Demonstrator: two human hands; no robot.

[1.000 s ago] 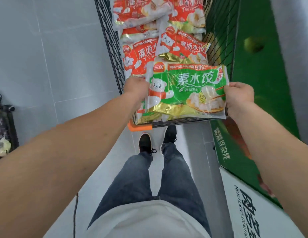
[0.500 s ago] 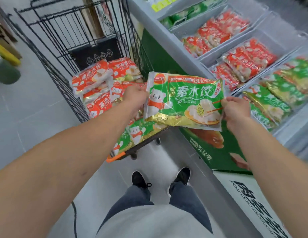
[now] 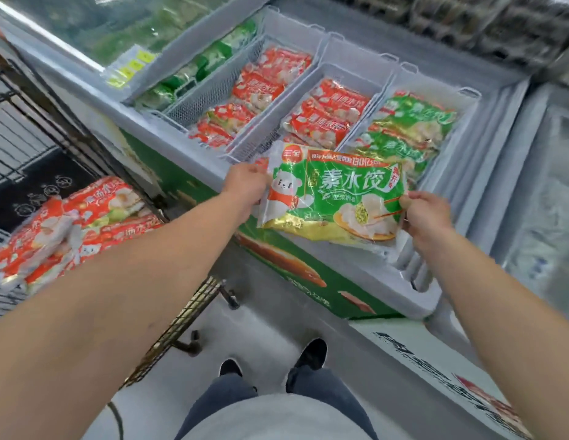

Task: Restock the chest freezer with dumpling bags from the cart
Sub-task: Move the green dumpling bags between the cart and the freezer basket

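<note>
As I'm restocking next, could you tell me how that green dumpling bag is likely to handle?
The green dumpling bag stays fairly flat between the left hand and right hand, so it is probably stiff. Its glossy film may be slippery. Both hands gripping its edges suggests some weight.

Black shoes and blue jeans stood on grey floor tiles. A second white cabinet with black lettering sat right; blurred yellow labels, possibly price tags, lay far left.
</note>
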